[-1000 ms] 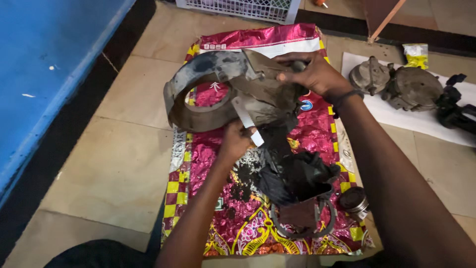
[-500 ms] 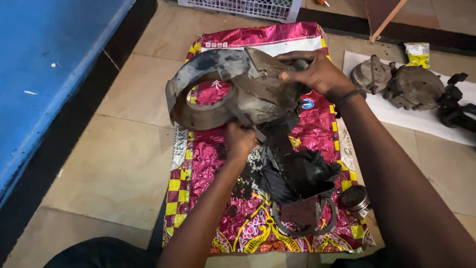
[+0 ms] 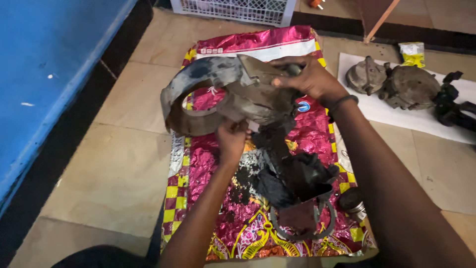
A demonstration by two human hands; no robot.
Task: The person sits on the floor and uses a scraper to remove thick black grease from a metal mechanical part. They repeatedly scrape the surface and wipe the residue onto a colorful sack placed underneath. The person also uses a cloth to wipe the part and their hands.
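You hold a grimy grey metal housing (image 3: 233, 97) up over a shiny pink and yellow foil mat (image 3: 258, 44) on the tiled floor (image 3: 119, 168). Your right hand (image 3: 310, 77) closes over the housing's upper right end, fingers curled tight on it, with a dark band (image 3: 342, 101) on that wrist. Your left hand (image 3: 232, 139) grips the housing's lower edge from beneath, fingers wrapped on the metal (what the fingertips pinch is hidden behind the edge). The housing curves away to the left of both hands in a broad open ring, and the mat shows through its hole.

Just below your left hand, oily black rags (image 3: 292, 173) lie heaped on the mat among dark crumbs of grime. Below the rags sits a small reddish-brown part ringed by a grey clamp (image 3: 302, 223), and right of that, at the mat's edge, a small round metal cap (image 3: 353, 201).

Well to the right of your right hand, two dirty rounded metal parts (image 3: 396, 82) and a black piece (image 3: 453, 104) rest on a white sheet (image 3: 411, 116), with a yellow packet (image 3: 412, 53) beyond them. Above your hands stands a white plastic crate (image 3: 238, 10). Far to the left runs a blue surface (image 3: 44, 64).
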